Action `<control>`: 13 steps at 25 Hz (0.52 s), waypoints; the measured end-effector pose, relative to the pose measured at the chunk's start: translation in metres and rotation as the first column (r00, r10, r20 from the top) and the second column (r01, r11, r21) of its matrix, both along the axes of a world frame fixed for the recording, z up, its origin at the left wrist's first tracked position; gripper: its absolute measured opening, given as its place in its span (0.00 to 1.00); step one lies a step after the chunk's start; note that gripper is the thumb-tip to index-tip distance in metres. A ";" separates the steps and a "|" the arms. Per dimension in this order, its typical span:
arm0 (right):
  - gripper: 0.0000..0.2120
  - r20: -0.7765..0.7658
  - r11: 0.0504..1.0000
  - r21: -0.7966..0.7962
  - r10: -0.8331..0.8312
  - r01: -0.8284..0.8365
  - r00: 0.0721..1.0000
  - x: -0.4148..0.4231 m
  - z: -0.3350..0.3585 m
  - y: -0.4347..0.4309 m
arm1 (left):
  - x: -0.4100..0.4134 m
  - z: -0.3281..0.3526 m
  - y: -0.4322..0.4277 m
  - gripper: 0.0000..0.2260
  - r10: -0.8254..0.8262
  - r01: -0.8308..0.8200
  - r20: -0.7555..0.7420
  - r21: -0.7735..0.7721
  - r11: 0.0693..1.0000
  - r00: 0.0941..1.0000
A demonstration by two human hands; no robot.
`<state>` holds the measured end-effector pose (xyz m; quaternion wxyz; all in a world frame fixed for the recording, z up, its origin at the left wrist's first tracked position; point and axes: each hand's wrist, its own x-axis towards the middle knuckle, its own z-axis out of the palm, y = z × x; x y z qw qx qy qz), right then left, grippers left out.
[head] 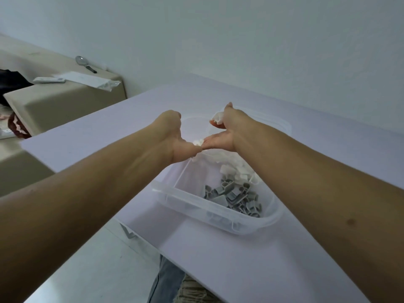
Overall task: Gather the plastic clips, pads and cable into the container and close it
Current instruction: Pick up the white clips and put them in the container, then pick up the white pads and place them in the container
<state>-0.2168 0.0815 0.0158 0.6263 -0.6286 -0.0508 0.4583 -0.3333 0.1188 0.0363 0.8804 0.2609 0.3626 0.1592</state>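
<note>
Over the clear plastic container (218, 212), right hand (228, 130) curls round white plastic clips (217, 118); left hand (172, 132), fingers curled, apparently holds more. Release low, inside the rim.

Dim cool light, soft focus, wide-angle edge stretching

A home, judging by the beige sofa (65, 101) (remote (49, 80) on it)

In the upper left of the frame, a beige sofa (65, 101) carries a magnifying glass (81, 60), a white remote (49, 80), a plastic-wrapped packet (87, 79) and a dark cloth (13, 82).
</note>
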 end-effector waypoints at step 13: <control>0.21 0.606 0.690 -0.650 0.723 0.317 -0.330 0.028 -0.019 -0.068 | 0.009 -0.007 0.003 0.28 -0.130 0.158 -0.122 0.257 0.953 0.984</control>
